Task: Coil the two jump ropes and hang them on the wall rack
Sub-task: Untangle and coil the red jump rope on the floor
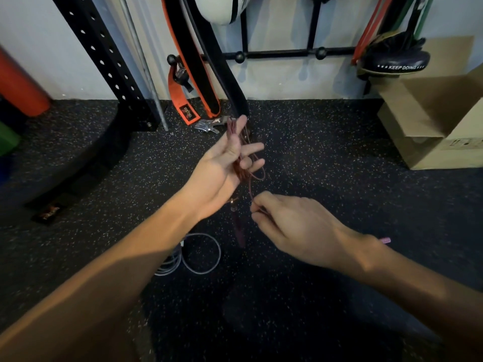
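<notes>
A thin dark red jump rope runs in loops across my left hand, which is raised palm up with the fingers spread and the coils lying between thumb and fingers. My right hand pinches the same rope just below, at centre. One dark red handle dangles under the hands; a pink handle end sticks out behind my right wrist. A second, grey jump rope lies coiled on the floor under my left forearm. The black wall rack with ball-tipped pegs is on the wall ahead.
Lifting belts hang from the rack's left pegs, resistance bands and a padded mitt from the right. An open cardboard box stands at right. A black perforated rig post and an orange roller are at left.
</notes>
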